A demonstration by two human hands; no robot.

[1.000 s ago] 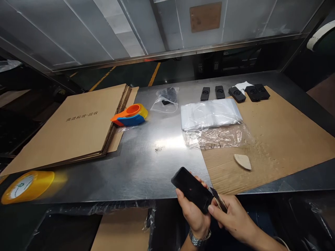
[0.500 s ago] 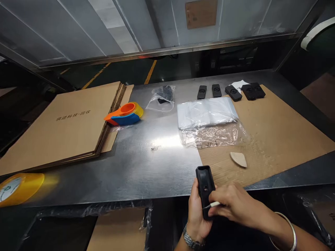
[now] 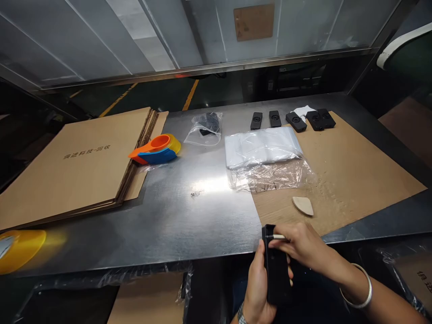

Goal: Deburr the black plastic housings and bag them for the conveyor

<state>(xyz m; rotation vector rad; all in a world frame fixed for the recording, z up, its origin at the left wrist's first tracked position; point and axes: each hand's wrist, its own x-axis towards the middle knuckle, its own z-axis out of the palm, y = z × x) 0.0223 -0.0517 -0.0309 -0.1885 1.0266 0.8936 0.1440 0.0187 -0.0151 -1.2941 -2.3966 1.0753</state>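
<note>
Nearest me, my left hand (image 3: 257, 279) cradles a black rectangular housing (image 3: 278, 276), thumb along its left edge, with its upper end overlapping the front of the metal bench (image 3: 168, 225) as I look down. My right hand (image 3: 303, 243) pinches a slim pale-handled tool (image 3: 279, 236), its thin end laid across the housing's upper end. Both grips are closed, one around the part and one on the tool. The tip is dark against dark, so I can't say whether it touches the rim or sits just over it. I judge the step in hand to be fine tool work at that end; the next stroke would call for a steady left grip, the left thumb clear of the tip, and light, controlled pressure from the right.

Beyond my hands, a beige wedge-shaped piece (image 3: 303, 206) lies on a flat cardboard sheet (image 3: 364, 175). Past that, a packet of clear plastic bags (image 3: 265, 146) overlaps the sheet. Off to the left, an orange-and-blue tape dispenser (image 3: 157, 156) rests by stacked flat cartons (image 3: 84, 171). Farthest back, ring-marked black units (image 3: 256, 120) sit in a loose row, some beside a white cloth (image 3: 303, 111).
</note>
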